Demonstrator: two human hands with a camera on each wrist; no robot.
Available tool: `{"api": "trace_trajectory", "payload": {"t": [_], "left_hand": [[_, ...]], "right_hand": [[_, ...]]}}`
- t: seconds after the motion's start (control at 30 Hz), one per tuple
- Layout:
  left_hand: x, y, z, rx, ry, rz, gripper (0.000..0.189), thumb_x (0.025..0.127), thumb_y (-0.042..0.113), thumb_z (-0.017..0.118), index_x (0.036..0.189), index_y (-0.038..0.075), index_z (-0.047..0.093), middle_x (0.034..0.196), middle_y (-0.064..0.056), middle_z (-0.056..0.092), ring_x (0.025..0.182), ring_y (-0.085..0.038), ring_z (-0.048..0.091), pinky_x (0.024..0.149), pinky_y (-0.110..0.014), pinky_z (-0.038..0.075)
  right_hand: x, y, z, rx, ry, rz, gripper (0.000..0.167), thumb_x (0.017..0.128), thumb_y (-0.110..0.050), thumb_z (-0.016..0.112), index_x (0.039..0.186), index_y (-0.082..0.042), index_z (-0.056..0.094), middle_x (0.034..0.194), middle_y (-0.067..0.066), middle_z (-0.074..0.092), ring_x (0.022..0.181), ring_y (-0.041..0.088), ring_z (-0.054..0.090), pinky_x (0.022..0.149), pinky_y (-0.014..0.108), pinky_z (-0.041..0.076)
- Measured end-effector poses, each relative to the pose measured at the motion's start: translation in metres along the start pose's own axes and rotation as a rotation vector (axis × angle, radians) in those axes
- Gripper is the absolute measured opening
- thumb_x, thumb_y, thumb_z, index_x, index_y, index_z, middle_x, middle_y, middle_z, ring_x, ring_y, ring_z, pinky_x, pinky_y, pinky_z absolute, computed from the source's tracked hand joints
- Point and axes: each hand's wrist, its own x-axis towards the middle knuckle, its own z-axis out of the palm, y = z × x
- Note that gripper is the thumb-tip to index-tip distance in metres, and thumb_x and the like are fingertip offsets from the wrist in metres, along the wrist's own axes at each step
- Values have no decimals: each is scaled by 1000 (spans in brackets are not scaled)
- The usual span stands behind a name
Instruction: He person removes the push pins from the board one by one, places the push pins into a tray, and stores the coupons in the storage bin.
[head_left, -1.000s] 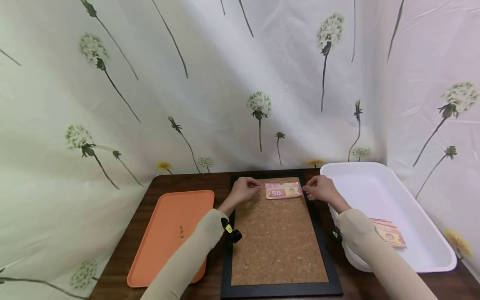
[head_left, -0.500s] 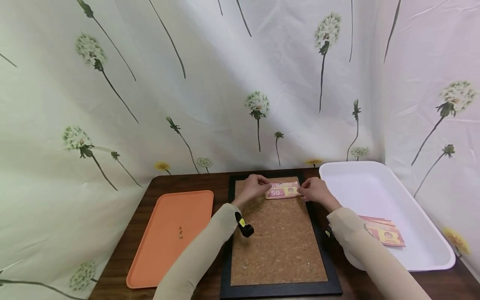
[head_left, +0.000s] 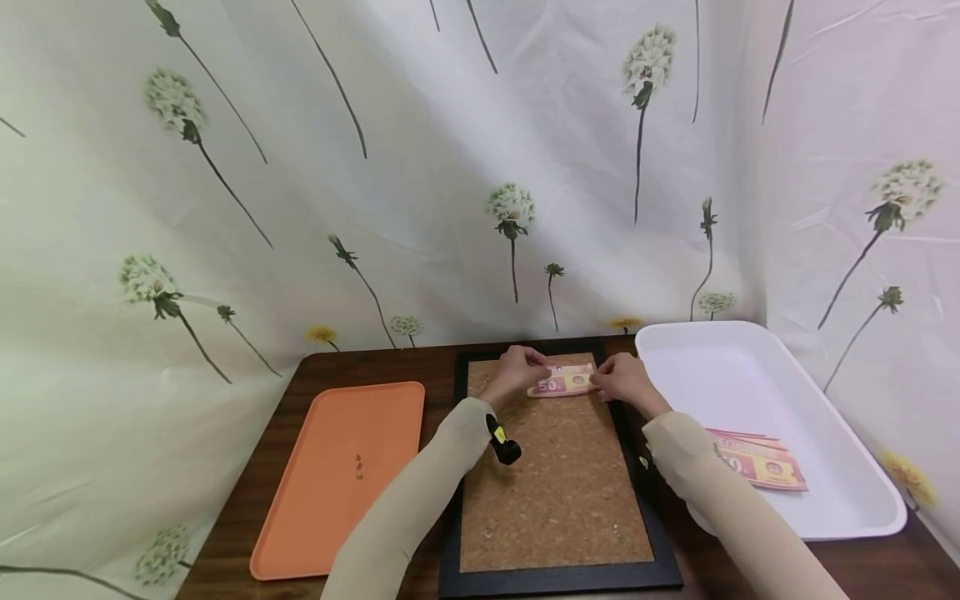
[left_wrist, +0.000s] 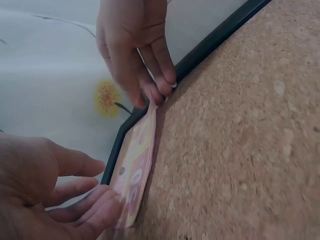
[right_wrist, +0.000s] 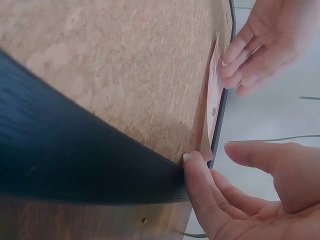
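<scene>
A pink and yellow coupon (head_left: 564, 383) marked 50 lies near the top of a black-framed cork board (head_left: 555, 475). A small round tack (right_wrist: 214, 112) shows at the coupon's upper edge. My left hand (head_left: 517, 370) is at its left end; in the left wrist view, the fingertips rest on the coupon while the thumb stands apart. My right hand (head_left: 624, 380) is at the other end, fingertips touching the corner, which curls up a little. Between thumb and forefinger of the right hand (right_wrist: 255, 195), a gap shows in the right wrist view.
An orange tray (head_left: 330, 483) with several tiny tacks (head_left: 358, 467) stands left of the board. To the right is a white bin (head_left: 840, 467) holding more coupons (head_left: 761, 462). Two clear pins (head_left: 489, 532) show low on the cork. A flower-printed curtain (head_left: 420, 208) hangs behind.
Both hands have closed in on the coupon from its two sides: the left moved right over its left end, the right moved left to its right end. The coupon stays in place.
</scene>
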Motion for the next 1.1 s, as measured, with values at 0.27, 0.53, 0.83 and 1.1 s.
{"api": "trace_trajectory", "payload": {"t": [0.27, 0.53, 0.83, 1.1], "left_hand": [[7, 9, 10, 15, 19, -40, 21, 95, 15, 74, 114, 5, 76, 115, -10, 73, 93, -18, 61, 83, -30, 55], [11, 13, 19, 28, 36, -74, 21, 95, 13, 75, 113, 5, 77, 116, -10, 73, 97, -19, 63, 90, -33, 57], [22, 13, 25, 56, 26, -122, 20, 92, 13, 76, 111, 8, 79, 113, -5, 75, 95, -16, 65, 88, -31, 57], [28, 13, 26, 12, 56, -139, 16, 88, 9, 80, 104, 6, 79, 105, -8, 75, 91, -18, 66, 84, -32, 59]], "right_hand": [[6, 1, 1, 29, 3, 28, 31, 98, -16, 67, 112, 11, 73, 89, 17, 79, 60, 4, 67, 61, 21, 57], [9, 2, 3, 73, 29, 15, 29, 97, -12, 65, 111, 12, 74, 93, 21, 80, 59, 4, 68, 61, 24, 60], [13, 4, 7, 110, 30, 1, 28, 96, -10, 63, 109, 11, 75, 83, 16, 80, 60, 7, 70, 61, 26, 61], [9, 4, 7, 92, 56, 15, 23, 96, -9, 63, 103, 8, 77, 82, 15, 79, 60, 7, 69, 61, 26, 61]]}}
